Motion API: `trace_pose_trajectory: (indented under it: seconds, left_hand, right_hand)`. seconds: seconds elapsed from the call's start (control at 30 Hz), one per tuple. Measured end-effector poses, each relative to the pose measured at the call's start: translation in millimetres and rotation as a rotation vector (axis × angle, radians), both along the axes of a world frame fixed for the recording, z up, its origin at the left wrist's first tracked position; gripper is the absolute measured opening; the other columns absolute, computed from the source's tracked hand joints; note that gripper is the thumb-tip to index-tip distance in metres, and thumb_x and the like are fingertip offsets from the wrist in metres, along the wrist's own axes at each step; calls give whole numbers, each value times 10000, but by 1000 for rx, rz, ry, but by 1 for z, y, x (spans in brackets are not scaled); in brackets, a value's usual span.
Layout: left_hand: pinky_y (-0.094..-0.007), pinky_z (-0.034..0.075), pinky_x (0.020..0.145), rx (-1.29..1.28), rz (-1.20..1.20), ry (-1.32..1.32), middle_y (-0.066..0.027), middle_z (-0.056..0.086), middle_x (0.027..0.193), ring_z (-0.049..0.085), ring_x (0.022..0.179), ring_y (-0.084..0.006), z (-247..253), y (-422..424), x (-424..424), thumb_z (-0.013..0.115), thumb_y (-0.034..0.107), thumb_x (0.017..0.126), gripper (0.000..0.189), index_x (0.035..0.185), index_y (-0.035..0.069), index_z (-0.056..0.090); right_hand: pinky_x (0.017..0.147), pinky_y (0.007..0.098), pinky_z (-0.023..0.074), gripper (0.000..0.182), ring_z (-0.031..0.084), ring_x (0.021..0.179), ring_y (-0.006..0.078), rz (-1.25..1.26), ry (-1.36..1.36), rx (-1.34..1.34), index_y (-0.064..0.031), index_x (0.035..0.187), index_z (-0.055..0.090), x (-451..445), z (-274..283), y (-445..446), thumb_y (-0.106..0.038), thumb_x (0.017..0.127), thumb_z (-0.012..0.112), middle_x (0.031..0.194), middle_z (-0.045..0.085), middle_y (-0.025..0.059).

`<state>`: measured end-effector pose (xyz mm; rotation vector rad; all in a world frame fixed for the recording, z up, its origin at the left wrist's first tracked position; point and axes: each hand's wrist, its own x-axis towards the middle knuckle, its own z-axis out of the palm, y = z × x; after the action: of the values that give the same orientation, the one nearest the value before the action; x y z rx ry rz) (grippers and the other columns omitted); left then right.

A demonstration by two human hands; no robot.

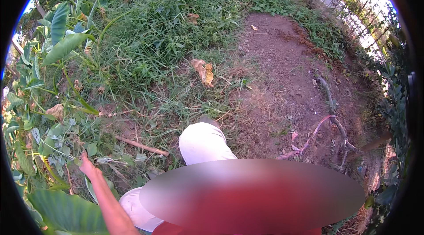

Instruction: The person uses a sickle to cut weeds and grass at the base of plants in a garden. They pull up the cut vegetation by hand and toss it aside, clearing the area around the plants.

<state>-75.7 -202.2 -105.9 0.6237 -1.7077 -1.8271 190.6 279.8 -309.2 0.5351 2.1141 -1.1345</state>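
Observation:
My left hand [87,166] reaches out at the lower left, among plants. Its fingers are closed around the stem of a grey-green leafy weed [63,152], whose leaves spread out beyond the hand. A large green taro-like leaf [69,211] lies beside my forearm. To the right of the hand, a short wooden stick [142,145] rests on the cut grass. My right hand is out of view; a blurred patch covers the lower middle. My knees in pale trousers [205,144] are bent in front of me.
Broad-leaved plants [63,49] stand along the left. Dense grass [165,36] grows ahead, with dry leaves [203,72] before it. On the right, a branch [331,109] with a pink strip [313,139] tied to it lies on bare soil [271,56]. A wire fence [357,19] runs behind.

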Motion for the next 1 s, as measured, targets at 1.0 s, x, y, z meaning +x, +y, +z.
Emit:
trace_pose_trajectory:
  seconds: [1.0]
  left_hand:
    - [-406, 410, 860, -913, -245, -448, -262, 548, 1124, 542, 994, -391, -269, -79, -267, 606, 318, 804, 576, 1200, -70, 447]
  right_hand:
    - [852, 358, 461, 665, 591, 1013, 251, 328, -767, 383, -82, 1050, 650, -83, 55, -20, -614, 651, 647, 1048, 638, 103]
